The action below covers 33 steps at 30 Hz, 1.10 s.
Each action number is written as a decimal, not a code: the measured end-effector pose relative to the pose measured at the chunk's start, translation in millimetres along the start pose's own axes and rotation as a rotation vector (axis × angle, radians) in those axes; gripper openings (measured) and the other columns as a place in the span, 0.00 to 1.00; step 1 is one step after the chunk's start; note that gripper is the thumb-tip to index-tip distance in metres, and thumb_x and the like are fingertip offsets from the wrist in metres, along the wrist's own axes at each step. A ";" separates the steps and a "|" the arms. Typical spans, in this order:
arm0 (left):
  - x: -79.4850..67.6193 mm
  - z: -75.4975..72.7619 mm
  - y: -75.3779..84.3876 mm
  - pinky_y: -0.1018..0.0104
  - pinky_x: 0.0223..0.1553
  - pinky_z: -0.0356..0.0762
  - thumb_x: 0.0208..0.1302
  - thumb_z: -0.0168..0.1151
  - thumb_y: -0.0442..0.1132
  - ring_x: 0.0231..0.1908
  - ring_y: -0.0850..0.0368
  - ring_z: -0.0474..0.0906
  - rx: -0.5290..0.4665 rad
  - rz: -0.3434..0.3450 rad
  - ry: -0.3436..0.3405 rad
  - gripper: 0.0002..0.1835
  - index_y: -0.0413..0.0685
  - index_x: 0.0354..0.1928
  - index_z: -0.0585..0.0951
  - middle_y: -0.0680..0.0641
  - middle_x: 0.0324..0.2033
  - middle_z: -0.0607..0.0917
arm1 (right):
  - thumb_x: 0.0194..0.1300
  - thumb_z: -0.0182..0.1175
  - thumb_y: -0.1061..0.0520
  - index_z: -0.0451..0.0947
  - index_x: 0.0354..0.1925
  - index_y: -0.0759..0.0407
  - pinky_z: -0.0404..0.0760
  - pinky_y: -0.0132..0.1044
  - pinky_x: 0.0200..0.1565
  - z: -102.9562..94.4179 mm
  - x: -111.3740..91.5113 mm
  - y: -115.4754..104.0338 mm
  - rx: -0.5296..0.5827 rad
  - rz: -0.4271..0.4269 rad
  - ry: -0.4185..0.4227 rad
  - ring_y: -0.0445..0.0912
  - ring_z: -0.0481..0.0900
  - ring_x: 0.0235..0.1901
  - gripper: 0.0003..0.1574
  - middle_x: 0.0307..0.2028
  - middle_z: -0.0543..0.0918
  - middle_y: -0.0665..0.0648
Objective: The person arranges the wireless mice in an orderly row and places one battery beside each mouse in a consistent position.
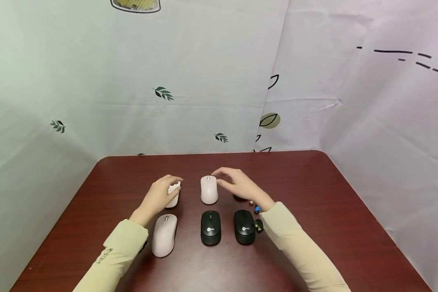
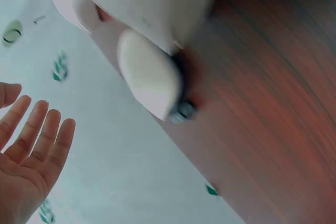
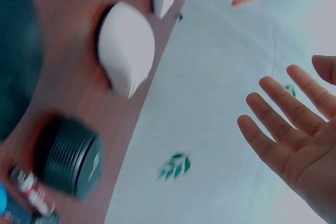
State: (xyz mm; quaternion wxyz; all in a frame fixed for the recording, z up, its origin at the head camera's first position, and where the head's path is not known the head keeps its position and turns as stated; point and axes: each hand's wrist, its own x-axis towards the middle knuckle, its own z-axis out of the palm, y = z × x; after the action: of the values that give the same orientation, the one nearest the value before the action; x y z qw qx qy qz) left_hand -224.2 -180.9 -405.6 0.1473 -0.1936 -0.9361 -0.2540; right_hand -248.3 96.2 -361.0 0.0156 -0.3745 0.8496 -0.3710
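Observation:
My left hand hovers over a small white mouse at the left of the back row and hides part of it. In the left wrist view that hand holds nothing, its fingers loosely extended. Just right of the middle white mouse is my right hand, its fingertips close to the mouse's front. The right wrist view shows this hand with fingers spread and nothing in it. Below my right wrist, a dark object is mostly hidden.
In the nearer row are a larger white mouse, a black mouse and another black mouse. Small bits, one of them blue, lie by the right sleeve. A patterned white cloth hangs behind the red-brown table.

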 end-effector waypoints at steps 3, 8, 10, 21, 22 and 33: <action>1.7 4.1 16.1 0.52 0.41 0.77 0.59 0.62 0.33 0.40 0.47 0.80 -0.026 0.033 0.006 0.13 0.41 0.47 0.81 0.43 0.40 0.83 | 0.69 0.53 0.57 0.76 0.51 0.59 0.76 0.47 0.54 -10.8 -12.9 8.3 0.007 0.040 0.045 0.52 0.79 0.52 0.15 0.51 0.80 0.60; 5.6 14.1 43.8 0.54 0.42 0.77 0.56 0.64 0.33 0.40 0.50 0.80 -0.030 0.123 0.014 0.12 0.42 0.44 0.82 0.46 0.39 0.82 | 0.69 0.53 0.58 0.77 0.49 0.58 0.77 0.48 0.51 -28.7 -32.3 21.5 0.007 0.107 0.116 0.51 0.80 0.49 0.13 0.49 0.82 0.60; 6.9 19.5 54.8 0.55 0.43 0.77 0.55 0.65 0.33 0.40 0.50 0.79 -0.019 0.156 0.005 0.12 0.43 0.43 0.82 0.46 0.38 0.82 | 0.69 0.53 0.57 0.77 0.49 0.57 0.78 0.48 0.50 -35.2 -39.4 26.5 0.010 0.133 0.146 0.51 0.81 0.48 0.12 0.48 0.82 0.58; 20.9 68.4 110.5 0.67 0.35 0.77 0.59 0.64 0.39 0.32 0.60 0.79 0.044 0.334 -0.154 0.02 0.50 0.33 0.81 0.54 0.29 0.83 | 0.70 0.52 0.57 0.77 0.49 0.60 0.77 0.52 0.48 -52.0 -67.6 57.5 0.008 0.217 0.238 0.56 0.81 0.46 0.13 0.47 0.82 0.62; 22.9 72.2 115.2 0.67 0.35 0.77 0.59 0.64 0.39 0.33 0.60 0.79 0.046 0.341 -0.176 0.02 0.50 0.33 0.81 0.54 0.29 0.83 | 0.70 0.52 0.57 0.76 0.50 0.61 0.78 0.52 0.48 -52.1 -69.2 59.4 0.010 0.227 0.239 0.57 0.81 0.46 0.14 0.47 0.82 0.63; 42.3 102.3 141.8 0.72 0.41 0.77 0.59 0.65 0.38 0.38 0.61 0.78 0.014 0.381 -0.264 0.05 0.48 0.37 0.83 0.53 0.34 0.83 | 0.69 0.50 0.65 0.75 0.48 0.70 0.77 0.53 0.46 -65.5 -81.8 42.3 0.013 0.265 0.219 0.62 0.80 0.45 0.13 0.45 0.80 0.70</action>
State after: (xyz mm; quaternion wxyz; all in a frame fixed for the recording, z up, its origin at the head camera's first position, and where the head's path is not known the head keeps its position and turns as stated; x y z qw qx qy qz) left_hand -217.6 -1.4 -415.0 0.0702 -0.3974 -0.8955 -0.1875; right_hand -235.9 208.5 -361.3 -0.0259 -0.2161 0.8858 -0.4098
